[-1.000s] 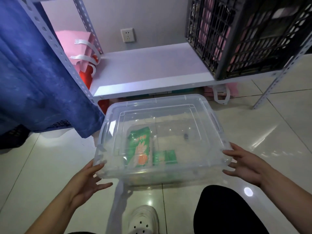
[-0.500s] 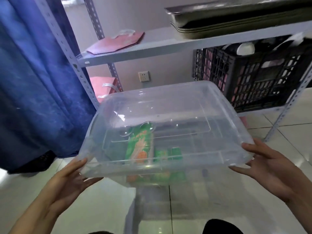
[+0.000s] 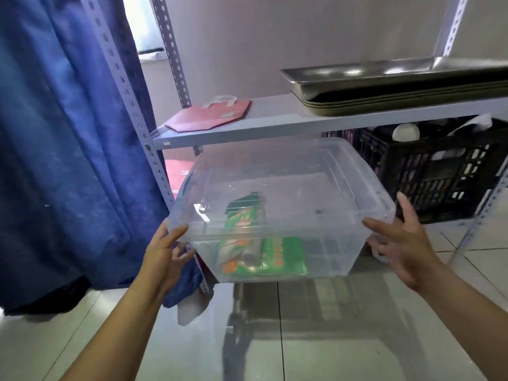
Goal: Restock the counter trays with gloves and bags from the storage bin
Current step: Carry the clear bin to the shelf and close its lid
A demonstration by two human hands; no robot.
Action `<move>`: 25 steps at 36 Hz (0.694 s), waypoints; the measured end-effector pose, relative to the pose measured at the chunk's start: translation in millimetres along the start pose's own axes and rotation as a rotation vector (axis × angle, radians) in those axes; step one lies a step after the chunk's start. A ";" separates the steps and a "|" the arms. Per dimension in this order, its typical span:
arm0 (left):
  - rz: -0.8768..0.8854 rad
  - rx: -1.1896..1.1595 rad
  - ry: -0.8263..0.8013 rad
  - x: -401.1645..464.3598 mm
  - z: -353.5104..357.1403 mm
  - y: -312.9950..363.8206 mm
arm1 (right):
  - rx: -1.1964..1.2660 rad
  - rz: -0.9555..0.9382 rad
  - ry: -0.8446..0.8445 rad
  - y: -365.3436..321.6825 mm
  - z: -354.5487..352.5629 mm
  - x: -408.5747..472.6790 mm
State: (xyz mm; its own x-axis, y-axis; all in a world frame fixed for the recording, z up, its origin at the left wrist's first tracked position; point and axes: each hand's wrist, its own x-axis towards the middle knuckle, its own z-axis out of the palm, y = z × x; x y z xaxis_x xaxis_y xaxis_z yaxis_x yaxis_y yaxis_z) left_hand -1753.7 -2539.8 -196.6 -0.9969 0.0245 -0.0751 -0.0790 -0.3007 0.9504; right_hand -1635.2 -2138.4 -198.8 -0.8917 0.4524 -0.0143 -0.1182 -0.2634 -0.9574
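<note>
My left hand (image 3: 165, 250) at near left corner of clear bin (image 3: 330, 215), thumb over rim, fingers curled under; fingertips partly hidden behind plastic. My right hand (image 3: 404, 243) at right end, fingers fairly straight against wall and rim. Bin held off tiled floor (image 3: 330, 339), lid on. Inside, near front wall: green packets (image 3: 264, 254), print blurred, contents not readable. Behind: shelf (image 3: 275, 125) with red bag (image 3: 211, 116), stacked metal trays (image 3: 398, 86) cut off at right. Black crate (image 3: 439, 171) below, partly hidden. Blue curtain (image 3: 63, 147) at left.
</note>
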 end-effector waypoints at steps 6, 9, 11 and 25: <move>0.216 0.119 -0.075 3.4 -10.5 -15.8 | -0.218 -0.186 0.008 18.3 -0.8 2.8; 0.302 0.219 0.003 7.8 -7.5 -17.2 | -0.334 -0.256 0.091 18.6 -0.9 13.5; 0.368 0.251 0.036 14.8 1.6 -17.2 | -0.475 -0.290 0.148 16.7 1.6 24.8; 0.569 1.268 0.279 97.2 60.5 -4.2 | -1.446 -0.570 0.224 -1.7 56.8 106.4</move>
State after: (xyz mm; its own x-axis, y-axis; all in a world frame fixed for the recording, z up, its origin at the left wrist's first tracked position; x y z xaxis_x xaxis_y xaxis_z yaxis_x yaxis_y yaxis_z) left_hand -1850.2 -2478.5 -189.6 -0.8710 -0.0394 0.4897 0.2325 0.8450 0.4816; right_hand -1754.6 -2138.2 -182.3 -0.7814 0.3505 0.5162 0.2155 0.9280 -0.3039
